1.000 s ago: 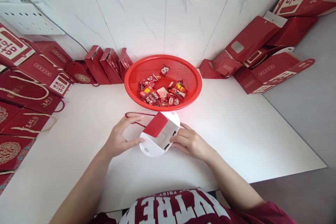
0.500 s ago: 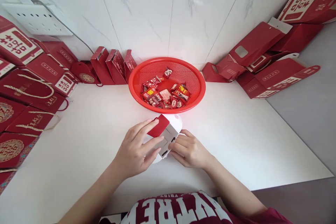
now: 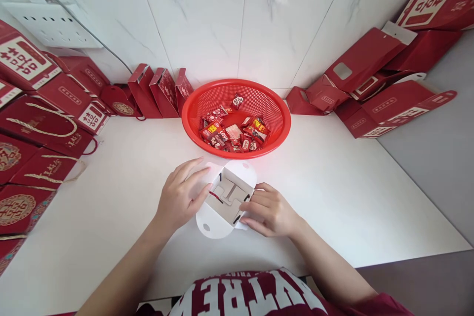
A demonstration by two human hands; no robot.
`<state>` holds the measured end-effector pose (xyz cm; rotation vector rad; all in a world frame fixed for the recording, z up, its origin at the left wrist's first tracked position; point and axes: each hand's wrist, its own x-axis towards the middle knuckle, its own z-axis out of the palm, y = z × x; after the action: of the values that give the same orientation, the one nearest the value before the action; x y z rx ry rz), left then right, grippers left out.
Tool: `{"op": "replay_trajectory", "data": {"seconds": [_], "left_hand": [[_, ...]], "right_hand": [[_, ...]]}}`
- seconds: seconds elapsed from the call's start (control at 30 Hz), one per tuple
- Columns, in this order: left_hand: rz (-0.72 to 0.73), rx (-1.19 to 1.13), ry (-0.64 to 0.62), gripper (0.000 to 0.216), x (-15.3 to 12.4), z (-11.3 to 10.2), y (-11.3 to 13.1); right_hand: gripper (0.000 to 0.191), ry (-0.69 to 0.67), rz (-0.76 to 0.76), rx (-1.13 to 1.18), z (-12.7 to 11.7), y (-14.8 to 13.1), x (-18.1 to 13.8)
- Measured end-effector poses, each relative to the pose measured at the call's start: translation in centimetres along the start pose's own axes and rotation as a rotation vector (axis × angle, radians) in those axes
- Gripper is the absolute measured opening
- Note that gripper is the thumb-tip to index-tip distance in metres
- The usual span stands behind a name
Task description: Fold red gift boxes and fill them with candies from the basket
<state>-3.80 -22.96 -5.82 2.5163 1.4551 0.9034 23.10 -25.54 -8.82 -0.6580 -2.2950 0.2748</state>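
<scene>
A small paper gift box (image 3: 226, 202) stands on the white table in front of me, its top spread open and its white inside facing up. Rounded flaps fold outward at its back and front. Inside, the bottom panels interlock, dark cord ends poke through the walls and a short red cord shows at the left. My left hand (image 3: 182, 196) grips the left flap, thumb at the box's rim and fingers behind. On the right side, my right hand (image 3: 272, 211) holds the wall with bent fingers, one tip reaching over the edge; part of that flap is hidden.
Just behind the box, a red plastic basket (image 3: 237, 154) holds several wrapped candies (image 3: 255, 131). Red gift bags (image 3: 40, 170) and boxes are stacked along the left, and more red boxes (image 3: 392, 106) pile up at the right. A tiled wall (image 3: 207, 19) closes off the back.
The red lid flap that covered the box's left part has been opened out leftward, exposing the inside. My left hand moved left with it; my right hand stayed at the right wall.
</scene>
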Motion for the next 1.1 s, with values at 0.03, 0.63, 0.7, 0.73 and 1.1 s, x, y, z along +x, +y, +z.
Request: {"op": "replay_trajectory", "data": {"seconds": [0.03,0.63,0.7,0.73,1.1], "left_hand": [[0.004,-0.024,-0.054,0.037,0.0,0.0,-0.2],[0.021,-0.505,-0.500,0.108,-0.1,2.1,-0.7],[0.034,-0.575,-0.472,0.113,-0.5,2.8,-0.9],[0.028,-0.639,-0.475,0.117,-0.7,3.1,-1.0],[-0.138,-1.355,-0.643,0.120,-1.5,5.3,0.2]], "right_hand": [[0.018,0.015,0.000,-0.003,0.0,0.0,-0.1],[0.113,-0.179,0.422,0.459,-0.5,1.4,-0.8],[0.102,-0.181,0.449,0.524,-0.6,1.6,-0.8],[0.099,-0.176,0.452,0.535,-0.6,1.7,-0.8],[0.084,-0.184,0.367,0.481,-0.4,2.0,-0.4]]}}
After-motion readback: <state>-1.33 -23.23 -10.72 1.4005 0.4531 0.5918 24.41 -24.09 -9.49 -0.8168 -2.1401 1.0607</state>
